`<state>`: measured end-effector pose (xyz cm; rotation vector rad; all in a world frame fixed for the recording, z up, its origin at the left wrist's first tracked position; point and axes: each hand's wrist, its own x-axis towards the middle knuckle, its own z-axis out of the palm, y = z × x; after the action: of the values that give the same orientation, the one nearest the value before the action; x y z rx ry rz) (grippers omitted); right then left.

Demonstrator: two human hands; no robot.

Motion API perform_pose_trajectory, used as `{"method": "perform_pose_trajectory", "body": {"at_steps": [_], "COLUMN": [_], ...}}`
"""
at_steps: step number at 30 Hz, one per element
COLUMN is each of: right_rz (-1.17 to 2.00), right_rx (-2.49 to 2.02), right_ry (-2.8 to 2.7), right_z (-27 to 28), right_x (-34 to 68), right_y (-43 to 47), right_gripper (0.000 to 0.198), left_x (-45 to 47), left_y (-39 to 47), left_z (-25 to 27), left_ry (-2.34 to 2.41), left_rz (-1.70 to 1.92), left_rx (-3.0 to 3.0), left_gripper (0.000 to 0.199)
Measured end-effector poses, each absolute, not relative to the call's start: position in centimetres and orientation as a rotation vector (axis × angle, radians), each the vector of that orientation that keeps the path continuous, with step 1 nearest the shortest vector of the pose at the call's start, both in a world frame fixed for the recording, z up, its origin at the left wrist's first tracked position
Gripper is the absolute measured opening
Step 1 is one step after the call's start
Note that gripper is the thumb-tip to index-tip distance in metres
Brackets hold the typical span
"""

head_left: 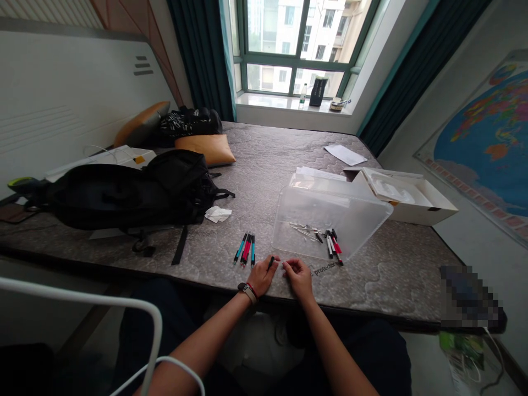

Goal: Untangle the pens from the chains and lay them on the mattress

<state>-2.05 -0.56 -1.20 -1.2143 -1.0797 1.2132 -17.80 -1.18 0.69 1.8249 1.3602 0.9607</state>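
Observation:
My left hand, with a watch at its wrist, is closed around a short black pen part. Close by on its right, my right hand has thumb and forefinger pinched together; what sits between them is too small to name. Several pens with blue, red and black barrels lie side by side just beyond my left hand. On a clear plastic sheet or folder past my right hand lie thin pen refills. Beside these is a small group of white, black and red pen parts.
A black backpack lies on the left of the mattress, with a crumpled tissue by it. Further back is an orange cushion. An open white box stands at right. A white tube crosses the lower left.

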Motion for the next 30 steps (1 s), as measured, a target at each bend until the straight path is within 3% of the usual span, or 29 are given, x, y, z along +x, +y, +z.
{"method": "perform_pose_trajectory", "body": {"at_steps": [13,19,25,30], "right_rz": [1.303,1.296,1.363,1.523], "right_rx": [-1.135,-1.186,-1.149,-0.957], "right_ry": [-1.015,-0.915,-0.689,-0.427], "right_z": [-0.9,-0.5,-0.1,0.2], "right_x": [-1.9,-1.8,-1.5,-0.3], "right_y": [-0.6,-0.5,-0.4,-0.3], "right_gripper": [0.029,0.038,0.029,0.03], "left_x": [-17.7,-17.7,-17.4,-17.4], "left_y": [-1.1,-0.9,-0.6,-0.8], "left_z": [1.1,0.9,0.4,0.8], "left_ry": [1.084,1.291,1.394,1.342], "left_rz": [1.068,0.986,1.027,1.11], "left_rx": [1.944,1.774,1.687,1.671], "left_gripper": [0.035,0.033,0.025,0.034]}}
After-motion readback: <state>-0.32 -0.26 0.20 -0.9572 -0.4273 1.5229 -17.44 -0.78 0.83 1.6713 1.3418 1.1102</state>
